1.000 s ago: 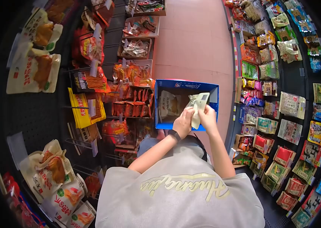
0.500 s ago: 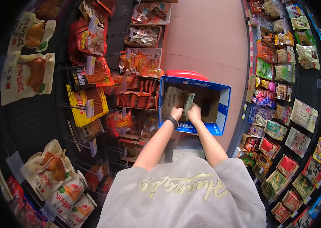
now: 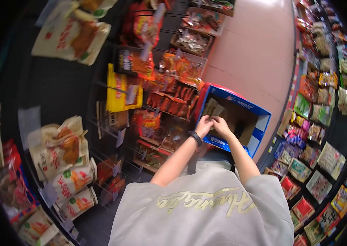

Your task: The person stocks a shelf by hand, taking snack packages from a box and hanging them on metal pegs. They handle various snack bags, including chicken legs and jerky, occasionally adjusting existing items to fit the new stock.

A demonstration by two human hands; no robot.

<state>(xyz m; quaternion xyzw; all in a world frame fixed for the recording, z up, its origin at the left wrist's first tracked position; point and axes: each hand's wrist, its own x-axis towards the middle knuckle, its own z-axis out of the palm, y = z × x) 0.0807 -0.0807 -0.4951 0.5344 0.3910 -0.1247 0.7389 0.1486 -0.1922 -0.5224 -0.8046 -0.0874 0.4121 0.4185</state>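
Observation:
A blue cardboard box (image 3: 259, 133), its top uncovered and its inside brown, sits in front of me. My left hand (image 3: 204, 126), with a black band at the wrist, is closed at the box's near left side. Close beside it, nearly touching, is my right hand (image 3: 221, 126), also closed. Both hands grip the near end of a pale snack pouch (image 3: 213, 107) at the left inside the box. Fingertips partly hide the pouch, and its print is blurred. A dark shape lies deeper in the box.
To the left, a dark rack bears hanging chicken pouches (image 3: 69, 145), yellow packs (image 3: 118, 92) and trays of red snack packets (image 3: 173, 102). Shelves of colourful bags (image 3: 319, 106) line the right. Between them runs a tiled floor (image 3: 249, 53). Something red touches the box's far left side.
The view has turned and shifted, so the box appears lower, farther right and tilted. My hands have come together at the pouch's near end; before, they were apart.

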